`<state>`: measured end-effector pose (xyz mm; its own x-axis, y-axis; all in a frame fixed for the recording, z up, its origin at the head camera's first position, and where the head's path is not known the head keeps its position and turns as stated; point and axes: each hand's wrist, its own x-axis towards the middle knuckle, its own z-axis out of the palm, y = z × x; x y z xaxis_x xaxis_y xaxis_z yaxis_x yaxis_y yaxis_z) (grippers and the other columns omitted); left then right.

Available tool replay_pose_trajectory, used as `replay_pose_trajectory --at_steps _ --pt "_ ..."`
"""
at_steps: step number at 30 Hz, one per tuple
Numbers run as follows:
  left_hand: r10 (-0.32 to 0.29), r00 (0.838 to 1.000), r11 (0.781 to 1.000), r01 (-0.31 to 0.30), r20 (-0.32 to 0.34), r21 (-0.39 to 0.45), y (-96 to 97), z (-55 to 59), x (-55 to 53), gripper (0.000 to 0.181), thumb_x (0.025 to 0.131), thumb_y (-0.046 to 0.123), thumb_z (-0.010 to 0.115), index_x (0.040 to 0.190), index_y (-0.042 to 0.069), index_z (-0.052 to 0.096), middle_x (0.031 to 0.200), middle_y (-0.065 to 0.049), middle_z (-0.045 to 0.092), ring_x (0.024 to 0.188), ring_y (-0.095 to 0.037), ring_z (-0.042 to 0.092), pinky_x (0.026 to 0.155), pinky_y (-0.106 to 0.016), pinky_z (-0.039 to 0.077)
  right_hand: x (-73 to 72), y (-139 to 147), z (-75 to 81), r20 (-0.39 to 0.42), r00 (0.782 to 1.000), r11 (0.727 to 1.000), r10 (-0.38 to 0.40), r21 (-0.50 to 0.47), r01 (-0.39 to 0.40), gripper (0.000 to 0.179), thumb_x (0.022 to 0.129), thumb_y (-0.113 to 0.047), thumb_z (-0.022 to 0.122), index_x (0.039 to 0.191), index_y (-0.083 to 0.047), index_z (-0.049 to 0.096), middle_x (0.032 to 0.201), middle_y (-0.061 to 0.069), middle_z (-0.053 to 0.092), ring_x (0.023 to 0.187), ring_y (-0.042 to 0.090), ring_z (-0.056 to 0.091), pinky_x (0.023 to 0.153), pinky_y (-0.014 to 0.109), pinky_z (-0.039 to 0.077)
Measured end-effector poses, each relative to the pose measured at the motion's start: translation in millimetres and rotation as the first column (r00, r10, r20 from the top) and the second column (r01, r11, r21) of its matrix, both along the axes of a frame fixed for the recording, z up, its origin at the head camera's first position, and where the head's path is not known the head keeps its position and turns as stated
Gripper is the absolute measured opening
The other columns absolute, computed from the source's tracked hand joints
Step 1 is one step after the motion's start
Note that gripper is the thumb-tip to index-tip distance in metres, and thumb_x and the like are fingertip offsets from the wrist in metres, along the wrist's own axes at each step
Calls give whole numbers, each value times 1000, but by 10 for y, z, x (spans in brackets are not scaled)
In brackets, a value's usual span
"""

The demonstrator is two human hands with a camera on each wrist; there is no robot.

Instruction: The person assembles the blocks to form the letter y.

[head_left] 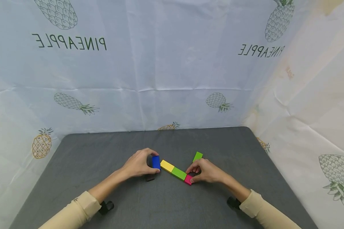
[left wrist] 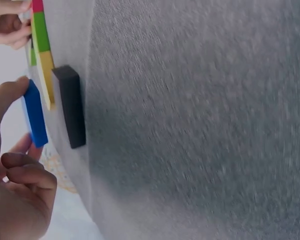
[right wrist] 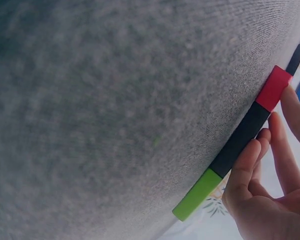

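Observation:
My left hand (head_left: pixel 140 163) grips a blue block (head_left: pixel 156 162) between thumb and fingers, just left of the row. Below it on the table lies a black block (left wrist: pixel 70 107), clearer in the left wrist view. A yellow block (head_left: pixel 167 166), a green block (head_left: pixel 178 173) and a red block (head_left: pixel 188 179) lie end to end in a slanting row. At the red end, my right hand (head_left: pixel 207 171) pinches the red block between thumb and index finger. In the right wrist view a second black block (right wrist: pixel 241 139) and another green block (right wrist: pixel 197 194) continue from the red one; the hand mostly hides that black block in the head view.
The blocks are on a dark grey tabletop (head_left: pixel 126 203) with rounded far corners. Behind it and at the sides hangs a pale curtain (head_left: pixel 160 63) printed with pineapples. Black straps (head_left: pixel 106 207) circle the wrists near the rolled sleeves.

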<state>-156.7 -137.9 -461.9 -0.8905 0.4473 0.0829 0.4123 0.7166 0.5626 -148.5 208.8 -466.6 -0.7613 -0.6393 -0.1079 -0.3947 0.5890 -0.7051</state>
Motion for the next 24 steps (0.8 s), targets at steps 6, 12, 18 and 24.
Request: replay_pose_trajectory --at_steps 6,12,18,24 --pt "-144 990 988 144 3 55 136 40 129 61 80 37 97 130 9 75 128 -6 76 117 -25 71 98 -44 61 -7 -3 -1 1 1000 1000 -7 11 7 27 89 -15 90 114 -10 83 110 1 76 95 7 63 86 23 55" --pt "-273 962 955 267 29 129 305 20 219 61 79 33 99 130 10 75 128 -2 76 109 -25 70 85 -25 55 -13 -10 -3 3 1000 1000 -2 10 2 27 89 -16 90 115 -9 83 110 2 76 95 6 63 86 22 55" --pt "-334 942 932 322 45 169 414 9 267 59 76 29 101 126 13 77 128 -1 75 85 -16 59 70 -14 38 -6 -12 -1 -4 1000 1000 1 7 -1 27 89 -15 90 115 -9 83 110 2 76 95 8 64 87 23 56" --pt "-373 925 920 358 71 160 464 -58 300 57 76 30 100 126 14 77 126 0 75 89 -8 56 71 -13 39 -9 -28 12 9 1000 1000 -5 12 5 27 89 -15 90 115 -8 83 109 2 76 95 9 64 86 23 56"
